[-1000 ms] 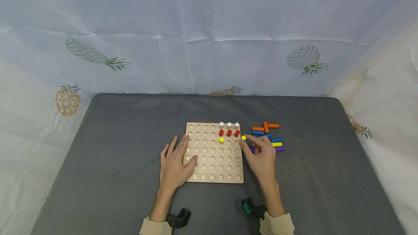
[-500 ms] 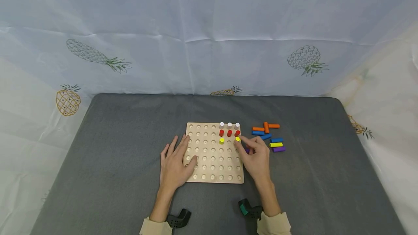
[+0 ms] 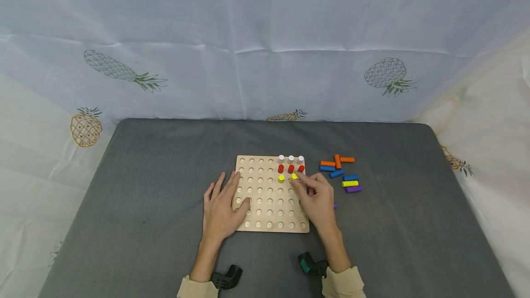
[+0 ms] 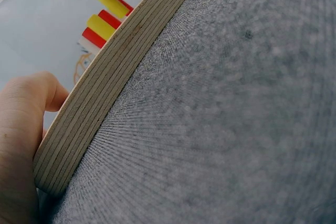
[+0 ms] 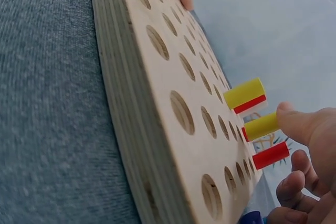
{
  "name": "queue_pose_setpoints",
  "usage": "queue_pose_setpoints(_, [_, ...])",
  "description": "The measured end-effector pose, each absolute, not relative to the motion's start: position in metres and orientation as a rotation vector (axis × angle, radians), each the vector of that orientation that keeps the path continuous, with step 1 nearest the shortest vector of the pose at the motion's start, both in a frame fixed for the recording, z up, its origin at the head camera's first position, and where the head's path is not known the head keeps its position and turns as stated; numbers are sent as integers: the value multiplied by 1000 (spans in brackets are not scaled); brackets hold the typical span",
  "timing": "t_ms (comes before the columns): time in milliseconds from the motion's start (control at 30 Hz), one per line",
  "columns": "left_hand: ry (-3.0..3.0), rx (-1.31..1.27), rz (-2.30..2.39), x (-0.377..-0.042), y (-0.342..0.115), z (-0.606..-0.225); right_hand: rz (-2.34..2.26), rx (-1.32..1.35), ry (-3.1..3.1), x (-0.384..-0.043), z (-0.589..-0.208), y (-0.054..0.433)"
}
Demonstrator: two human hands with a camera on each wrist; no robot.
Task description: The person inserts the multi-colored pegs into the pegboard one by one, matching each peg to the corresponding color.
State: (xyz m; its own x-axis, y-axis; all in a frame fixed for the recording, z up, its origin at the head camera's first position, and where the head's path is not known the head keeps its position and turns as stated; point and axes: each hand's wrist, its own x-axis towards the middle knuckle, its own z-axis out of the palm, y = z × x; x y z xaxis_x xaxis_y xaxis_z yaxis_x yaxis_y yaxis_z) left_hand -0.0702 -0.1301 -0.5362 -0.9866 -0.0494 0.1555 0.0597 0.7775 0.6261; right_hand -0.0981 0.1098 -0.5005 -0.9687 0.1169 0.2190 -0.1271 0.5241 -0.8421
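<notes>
A square wooden pegboard (image 3: pixel 269 201) lies on the dark grey table. My left hand (image 3: pixel 222 211) rests flat along its left side, fingers spread and thumb on the holes. With the thumb and a finger of my right hand (image 3: pixel 318 201) I pinch a yellow peg (image 3: pixel 294 176) over the third row. In the right wrist view that held yellow peg (image 5: pixel 261 127) stands at the board's face; whether it sits in a hole is unclear. To its left another yellow peg (image 3: pixel 281 179) stands upright. Behind are rows of red pegs (image 3: pixel 291 169) and white pegs (image 3: pixel 291 158).
Right of the board lie loose pegs: several orange pegs (image 3: pixel 337 161), blue pegs (image 3: pixel 337 174), one yellow peg (image 3: pixel 350 183) and a purple peg (image 3: pixel 354 189). Another purple piece (image 3: pixel 335 205) is mostly hidden by my right hand. A pineapple-print cloth (image 3: pixel 256 82) hangs behind the table.
My right hand has moved left with the yellow peg, from beside the board's right edge to the third row's hole next to the standing yellow peg. My left hand has stayed put.
</notes>
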Motion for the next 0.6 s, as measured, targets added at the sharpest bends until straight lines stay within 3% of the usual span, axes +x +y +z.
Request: queue_pose_setpoints(600, [-2799,-15,-993,-70,-130,-537,1427,-50,-2636,-100,-501,106])
